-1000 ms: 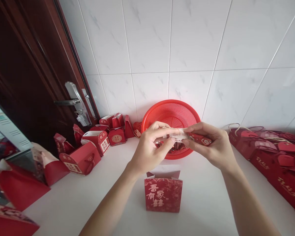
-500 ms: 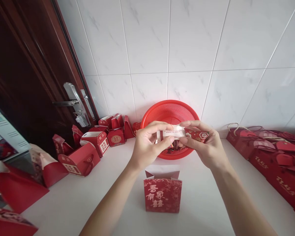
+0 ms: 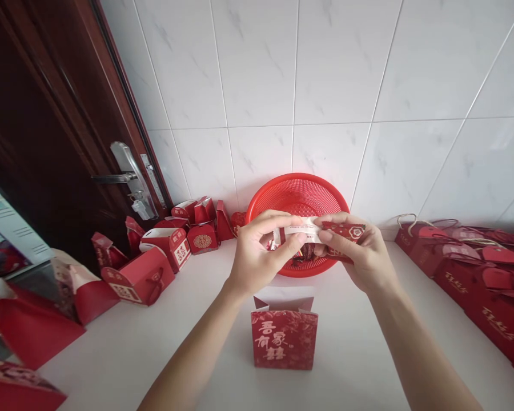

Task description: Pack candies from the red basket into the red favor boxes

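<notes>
My left hand (image 3: 257, 251) pinches one end of a small wrapped candy (image 3: 302, 230) with a white label, between thumb and fingers. My right hand (image 3: 364, 251) closes on a red, flower-patterned wrapped candy (image 3: 345, 233), and its fingertips meet the other end of the white-labelled one. Both hands are raised in front of a red plastic colander (image 3: 300, 185), which has several dark and colourful wrapped sweets at the bottom. Nearer to me, below the hands, a red paper gift box (image 3: 285, 339) with pale characters stands upright, its top open.
On the left several red gift boxes (image 3: 152, 279) stand on the white table (image 3: 223, 354). Rows of red gift bags with gold lettering (image 3: 475, 291) line the right side. A tiled wall (image 3: 257, 85) rises behind, with a dark door (image 3: 51, 103) at left.
The red patterned candy has turned in my right hand, and its near edge now dips lower. The white-labelled candy has tilted slightly between my fingertips. The box and colander stay put.
</notes>
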`<state>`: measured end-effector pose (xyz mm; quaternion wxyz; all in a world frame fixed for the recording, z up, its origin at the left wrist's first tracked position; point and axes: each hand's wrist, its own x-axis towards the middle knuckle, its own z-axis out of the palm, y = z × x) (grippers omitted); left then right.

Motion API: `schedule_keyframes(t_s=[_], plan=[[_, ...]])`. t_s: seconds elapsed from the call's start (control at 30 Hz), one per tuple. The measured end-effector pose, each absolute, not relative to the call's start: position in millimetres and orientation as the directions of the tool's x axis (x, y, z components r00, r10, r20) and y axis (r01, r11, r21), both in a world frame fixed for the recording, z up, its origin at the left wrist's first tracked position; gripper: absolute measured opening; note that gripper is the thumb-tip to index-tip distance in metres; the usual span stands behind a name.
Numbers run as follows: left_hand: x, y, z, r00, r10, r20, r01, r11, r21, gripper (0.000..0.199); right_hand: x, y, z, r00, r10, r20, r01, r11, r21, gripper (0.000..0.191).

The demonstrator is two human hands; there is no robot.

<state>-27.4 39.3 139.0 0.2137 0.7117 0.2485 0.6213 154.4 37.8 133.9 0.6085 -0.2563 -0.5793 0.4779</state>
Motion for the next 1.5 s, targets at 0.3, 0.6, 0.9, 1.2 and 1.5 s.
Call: schedule_keyframes(t_s=[0.3,0.6,0.9,1.2,1.5], plan=[[-32,42,139,0.182,0.68,0.71,0.146,-0.733,0.665,0.012,167,32,142,-0.17,0.744,0.646,0.148,0.667,-0.73,0.013],[-33,44,142,0.22,0.707,0.672,0.149,-0.705,0.693,0.017,175,34,142,-0.218,0.697,0.683,0.285,0.715,-0.638,0.014],[-35,48,143,0.215,0.747,0.629,0.09,-0.656,0.749,0.018,175,36,138,-0.3,0.382,0.874,0.485,0.85,-0.205,0.008],[-37,50,143,0.262,0.777,0.573,0.048,-0.603,0.796,0.024,166,34,134,-0.318,0.171,0.933,0.638,0.766,0.077,0.015],[-32,37,149,0.254,0.813,0.523,0.137,-0.566,0.813,0.015,169,30,135,-0.204,0.348,0.915,0.555,0.811,-0.184,0.008]])
